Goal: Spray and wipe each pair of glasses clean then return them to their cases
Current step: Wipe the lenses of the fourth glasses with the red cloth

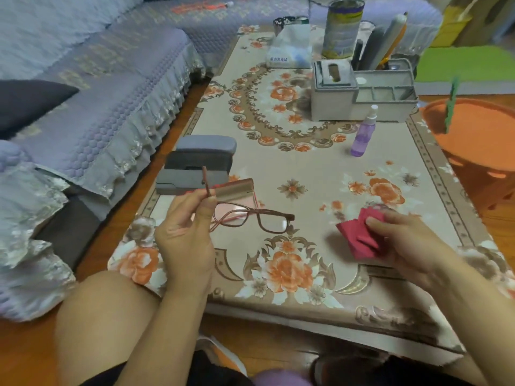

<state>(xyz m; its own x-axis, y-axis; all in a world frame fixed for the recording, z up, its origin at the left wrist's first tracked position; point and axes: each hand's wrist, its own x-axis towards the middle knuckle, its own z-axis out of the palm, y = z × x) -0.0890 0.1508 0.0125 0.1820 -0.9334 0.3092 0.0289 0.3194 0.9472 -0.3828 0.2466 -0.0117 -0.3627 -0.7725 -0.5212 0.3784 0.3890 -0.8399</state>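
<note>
Left hand [185,232] pinching one temple of the brown-framed glasses [252,220], held above the near part of the floral tablecloth [306,174]; right hand [401,235] to the right, fingers curled around a folded red cloth [362,235]. Far left of the glasses: open grey case [199,168] and, just beside the left hand, a brown case [237,186]. Purple spray bottle [363,132] upright, farther right, near the grey organiser [362,90]

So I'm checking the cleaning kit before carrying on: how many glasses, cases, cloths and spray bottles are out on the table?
Glasses: 1, held by the left hand
Cases: 2, grey case and brown case
Red cloth: 1, in the right hand
Purple spray bottle: 1
Total: 5
</note>
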